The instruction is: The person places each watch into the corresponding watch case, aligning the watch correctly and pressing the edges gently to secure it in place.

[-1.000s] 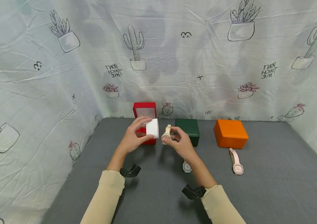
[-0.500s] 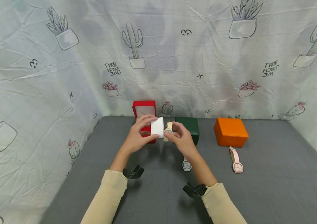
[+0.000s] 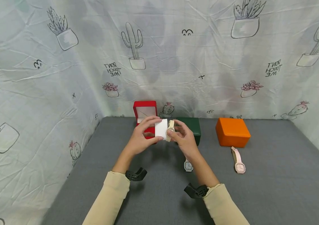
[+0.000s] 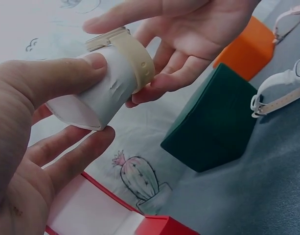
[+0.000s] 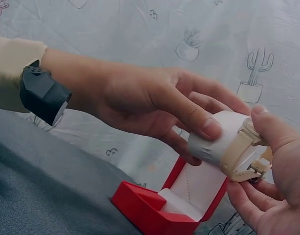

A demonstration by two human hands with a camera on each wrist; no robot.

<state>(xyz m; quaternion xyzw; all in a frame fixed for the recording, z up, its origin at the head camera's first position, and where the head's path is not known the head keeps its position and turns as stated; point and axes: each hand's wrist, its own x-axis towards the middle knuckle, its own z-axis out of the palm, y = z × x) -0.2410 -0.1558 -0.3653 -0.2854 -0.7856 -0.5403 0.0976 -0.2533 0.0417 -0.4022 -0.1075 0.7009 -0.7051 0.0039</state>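
Observation:
Raised in front of the open red box [image 3: 145, 105], my left hand [image 3: 140, 137] holds a white watch cushion [image 3: 160, 129] between thumb and fingers. My right hand [image 3: 185, 139] pinches a cream-strapped watch [image 3: 170, 127] at the cushion's right end. In the left wrist view the strap [image 4: 135, 61] lies around that end of the cushion [image 4: 108, 83]. From the right wrist view, the strap's buckle [image 5: 257, 169] shows on the underside, and the right thumb is by the watch face. The red box's lid stands up, and its front is partly hidden by my left hand.
A closed green box [image 3: 194, 126] stands behind my right hand, with a closed orange box [image 3: 232, 132] further right. A pink watch [image 3: 239, 162] lies before the orange box. A white watch [image 3: 188, 166] lies partly hidden by my right forearm. A patterned cloth hangs behind the table.
My left hand has moved right with the cushion. The watch was apart from the cushion; now its strap is around the cushion's end. The boxes and other watches stay put.

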